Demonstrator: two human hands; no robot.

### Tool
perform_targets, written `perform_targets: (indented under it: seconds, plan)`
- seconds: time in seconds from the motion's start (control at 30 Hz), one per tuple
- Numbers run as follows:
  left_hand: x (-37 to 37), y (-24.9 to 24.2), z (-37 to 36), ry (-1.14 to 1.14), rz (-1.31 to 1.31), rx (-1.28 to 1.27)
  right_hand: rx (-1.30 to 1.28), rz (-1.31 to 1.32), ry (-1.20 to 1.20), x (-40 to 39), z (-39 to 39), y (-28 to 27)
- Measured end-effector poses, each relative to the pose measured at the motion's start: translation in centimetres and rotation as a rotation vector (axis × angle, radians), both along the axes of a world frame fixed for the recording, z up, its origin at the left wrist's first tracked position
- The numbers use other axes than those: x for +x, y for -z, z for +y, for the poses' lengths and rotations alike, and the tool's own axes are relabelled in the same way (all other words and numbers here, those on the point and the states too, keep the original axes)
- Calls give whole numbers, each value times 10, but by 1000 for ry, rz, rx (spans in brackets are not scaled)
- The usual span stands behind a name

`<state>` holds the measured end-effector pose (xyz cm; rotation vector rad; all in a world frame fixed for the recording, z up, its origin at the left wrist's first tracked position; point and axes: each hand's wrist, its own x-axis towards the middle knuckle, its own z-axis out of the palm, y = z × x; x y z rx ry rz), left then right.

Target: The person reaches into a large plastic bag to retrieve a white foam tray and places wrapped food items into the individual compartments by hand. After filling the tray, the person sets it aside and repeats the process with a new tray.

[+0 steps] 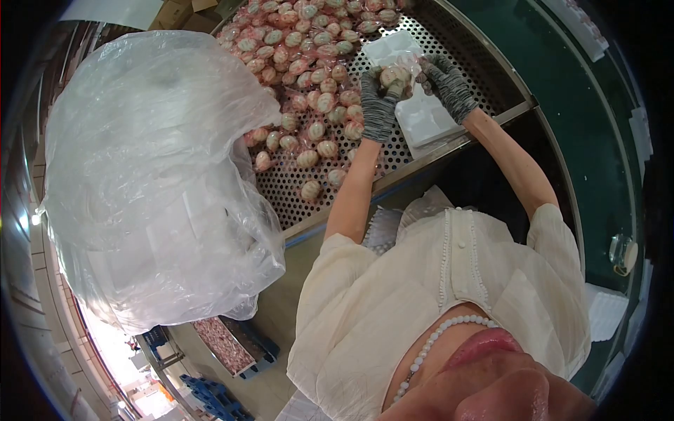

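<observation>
Both my hands wear grey striped knit gloves and meet over a perforated metal table. My left hand (381, 104) is closed around a pale, striped round piece in clear plastic wrapping (394, 76). At its right side, the fingers of my right hand (444, 85) pinch the edge of that wrapping. Below and between the hands lies a white plastic tray (427, 121) with moulded hollows. Another section of white tray (390, 48) shows just beyond them. Left of my left hand, many similar wrapped round pieces (324, 103) are spread and heaped, with reddish tints in their wrappings.
A large clear plastic bag (154, 182) full of white trays bulges at the left. The table's metal rim (449, 144) runs in front of me. A green surface (604, 175) lies right. On the floor are a filled crate (225, 344) and blue pallets (210, 396).
</observation>
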<state>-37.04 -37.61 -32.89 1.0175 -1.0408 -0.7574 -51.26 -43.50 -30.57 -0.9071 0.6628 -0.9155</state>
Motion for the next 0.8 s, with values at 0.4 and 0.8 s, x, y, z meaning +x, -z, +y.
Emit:
perform_targets:
  seconds: [0.4,0.8]
  plan:
    - [-4,3,10,71,650,117,-1397,983,180,13,26,-11]
    - [-4,19,-8,244,615,129,-69,-129,-309,-15,-22,12]
